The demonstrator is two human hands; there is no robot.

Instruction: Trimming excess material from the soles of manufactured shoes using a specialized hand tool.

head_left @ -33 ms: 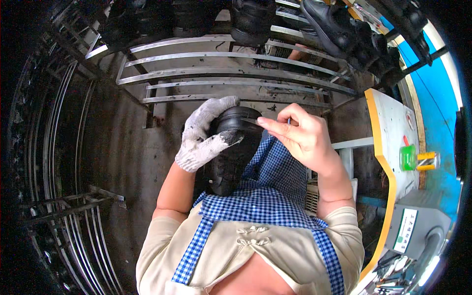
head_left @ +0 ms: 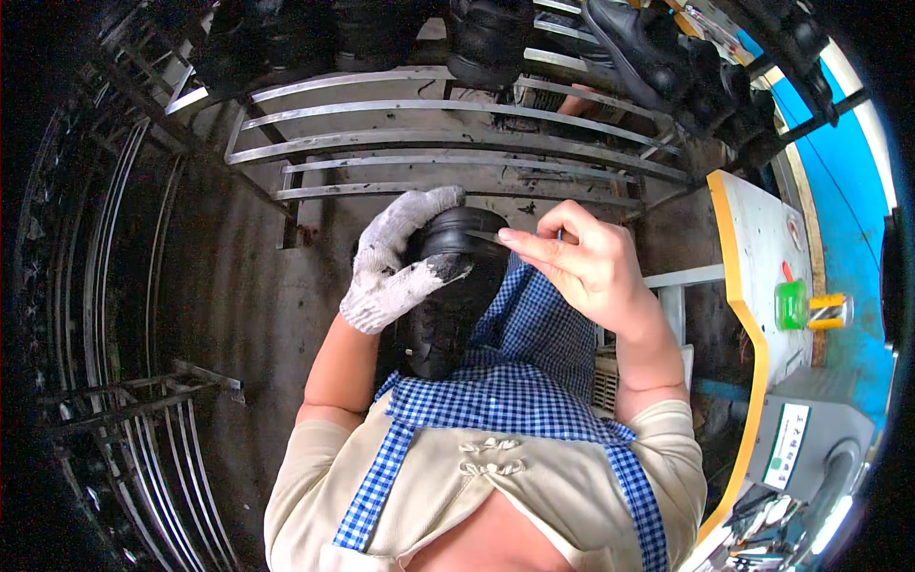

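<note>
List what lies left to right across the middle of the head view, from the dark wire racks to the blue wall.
Wire racks → gloved left hand → black shoe → bare right hand → yellow-edged grey panel → green button → blue wall.

Daylight pours in from the right, the left side sinks into deep shadow (heavy fisheye bending there), centre stays sharp, black vignette rings the corners.
</note>
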